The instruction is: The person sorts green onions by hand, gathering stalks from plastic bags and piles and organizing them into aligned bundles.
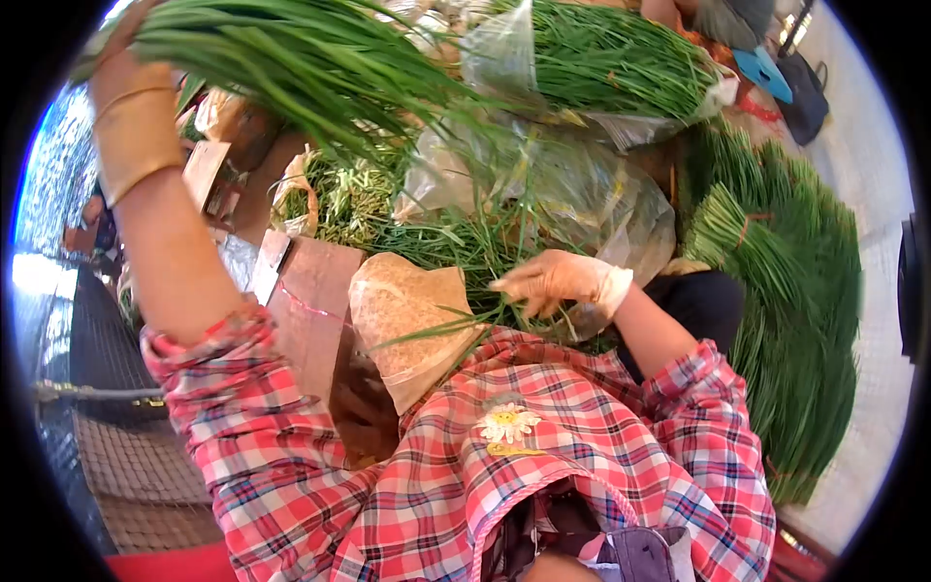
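At the upper left, my left hand (121, 58) is raised and closed round the base of a large bundle of long green leaves (301, 68), which fans out to the right, blurred by motion. My right hand (558, 281), in a pale glove, is low at the centre over loose green leaves (456, 242). Its fingers are bent and somewhat apart, with a few blades touching or beneath them. Just left of it lies a tan, speckled pad (407, 315) against the plaid shirt, with some thin blades across it.
Clear plastic (601, 184) lies beyond my right hand. Behind it is a bag of green leaves (611, 58). Stacked bundles (795, 281) line the right side. A wooden board (315, 291) with a metal blade (270, 264) is left of the pad. Another person's limb (669, 14) shows at the top.
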{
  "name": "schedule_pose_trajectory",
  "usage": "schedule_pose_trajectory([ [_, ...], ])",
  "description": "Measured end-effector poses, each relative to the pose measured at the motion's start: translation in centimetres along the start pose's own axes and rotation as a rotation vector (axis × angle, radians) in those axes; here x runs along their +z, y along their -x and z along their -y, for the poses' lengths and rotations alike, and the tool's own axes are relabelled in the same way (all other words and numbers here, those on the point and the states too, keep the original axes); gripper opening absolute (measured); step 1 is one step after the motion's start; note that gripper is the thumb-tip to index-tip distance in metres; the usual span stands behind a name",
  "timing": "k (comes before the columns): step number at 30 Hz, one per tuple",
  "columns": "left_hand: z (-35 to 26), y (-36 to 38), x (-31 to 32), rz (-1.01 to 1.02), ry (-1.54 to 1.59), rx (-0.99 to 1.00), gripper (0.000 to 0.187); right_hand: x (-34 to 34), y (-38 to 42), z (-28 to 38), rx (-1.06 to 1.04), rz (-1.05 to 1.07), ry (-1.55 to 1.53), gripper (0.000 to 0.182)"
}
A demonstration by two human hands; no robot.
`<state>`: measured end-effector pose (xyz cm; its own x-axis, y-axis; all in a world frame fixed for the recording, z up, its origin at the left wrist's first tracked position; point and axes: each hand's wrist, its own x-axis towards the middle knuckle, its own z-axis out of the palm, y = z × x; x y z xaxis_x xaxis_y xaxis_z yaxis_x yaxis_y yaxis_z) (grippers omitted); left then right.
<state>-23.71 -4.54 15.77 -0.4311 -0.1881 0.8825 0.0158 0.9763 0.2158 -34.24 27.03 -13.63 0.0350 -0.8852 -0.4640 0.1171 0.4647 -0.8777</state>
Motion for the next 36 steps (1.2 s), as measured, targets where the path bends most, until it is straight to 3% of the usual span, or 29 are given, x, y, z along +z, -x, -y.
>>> schedule_pose_trajectory([
  [1, -1.2, 1.4, 0.6, 0.0, 0.018, 0.042, 0.033, 0.5, -1.0, 0.6, -0.217, 0.232, -0.354, 0.074],
  [2, -2.6, 3.4, 1.4, 0.015, 0.045, 0.076, 0.033, 1.8, -2.2, 1.8, -0.395, 0.605, -0.783, 0.09],
  [4, -5.4, 8.3, 3.0, 0.058, 0.117, 0.127, 0.032, 4.8, -3.6, 4.4, -0.488, 0.712, -0.959, 0.095],
  [5, -6.7, 11.0, 3.4, 0.088, 0.152, 0.155, 0.032, 5.5, -4.1, 5.5, -0.488, 0.666, -0.979, 0.1],
  [7, -9.3, 16.7, 3.9, 0.137, 0.2, 0.227, 0.031, 5.6, -5.4, 6.0, -0.374, 0.739, -0.949, 0.105],
  [9, -11.7, 21.7, 4.3, 0.199, 0.197, 0.311, 0.03, 3.0, -5.5, 4.2, -0.346, 0.174, -0.677, 0.106],
  [11, -13.3, 24.8, 4.5, 0.272, 0.146, 0.373, 0.029, 1.9, -5.9, 2.0, -0.382, 0.213, -0.733, 0.104],
  [12, -13.5, 26.1, 4.6, 0.306, 0.12, 0.383, 0.029, 1.5, -6.8, 1.0, -0.379, 0.512, -0.969, 0.102],
  [13, -13.9, 26.7, 5.0, 0.337, 0.112, 0.392, 0.029, 3.4, -7.0, 1.9, -0.35, 0.518, -1.028, 0.101],
  [16, -14.2, 28.6, 5.5, 0.433, 0.103, 0.414, 0.028, 6.8, -6.6, 3.7, -0.318, 0.443, -1.05, 0.096],
  [19, -13.1, 29.7, 5.0, 0.487, 0.13, 0.424, 0.027, 8.2, -7.2, 4.5, -0.276, 0.424, -1.181, 0.074],
  [22, -11.7, 30.1, 4.8, 0.535, 0.169, 0.451, 0.026, 8.4, -8.1, 5.9, -0.306, 0.396, -1.023, 0.068],
  [23, -11.2, 30.2, 4.6, 0.541, 0.181, 0.453, 0.026, 9.1, -8.3, 6.9, -0.295, 0.337, -1.037, 0.08],
  [26, -9.7, 30.2, 3.5, 0.497, 0.252, 0.451, 0.026, 8.5, -9.6, 7.4, -0.244, 0.218, -0.842, 0.059],
  [29, -9.3, 31.3, 2.1, 0.436, 0.498, 0.313, 0.032, 8.4, -11.0, 8.1, -0.226, 0.13, -0.773, 0.06],
  [32, -8.1, 31.8, -1.0, 0.438, 0.425, 0.247, 0.03, 7.3, -12.6, 8.1, -0.223, 0.176, -0.776, 0.06],
  [34, -6.4, 32.5, -3.3, 0.839, 0.546, -0.351, 0.035, 6.4, -13.3, 8.1, -0.222, 0.184, -0.753, 0.061],
  [35, -5.0, 34.4, -3.2, 0.624, 0.451, -0.322, 0.041, 6.2, -13.4, 8.3, -0.211, 0.179, -0.736, 0.061],
  [36, -3.9, 35.0, -2.6, 0.5, 0.564, -0.55, 0.047, 6.0, -13.5, 8.5, -0.198, 0.176, -0.718, 0.061],
])
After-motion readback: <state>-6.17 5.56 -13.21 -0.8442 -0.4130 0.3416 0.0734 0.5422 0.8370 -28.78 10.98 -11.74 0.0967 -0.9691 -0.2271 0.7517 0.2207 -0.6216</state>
